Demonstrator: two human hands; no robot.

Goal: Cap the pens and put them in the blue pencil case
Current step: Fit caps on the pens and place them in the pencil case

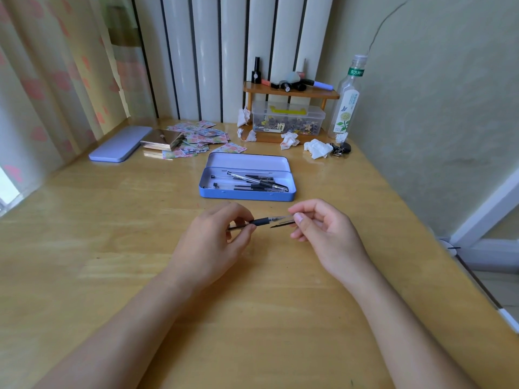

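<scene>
The blue pencil case point(247, 194) lies open in the middle of the wooden table, lid tipped back, with several capped pens point(252, 182) inside. Just in front of it my left hand point(216, 240) pinches a clear pen with a black grip point(259, 221) by its barrel, held level. My right hand point(323, 228) pinches a clear pen cap point(285, 220) with a black clip, and the cap sits over the pen's tip. How far the cap is pushed on cannot be told.
A closed lilac tin point(120, 144) lies at the far left, beside a gold box point(161, 140) and scattered stickers point(202, 136). At the back stand a small wooden shelf point(292, 92), a clear storage box point(288, 122), a bottle point(346, 99) and crumpled tissues point(317, 148).
</scene>
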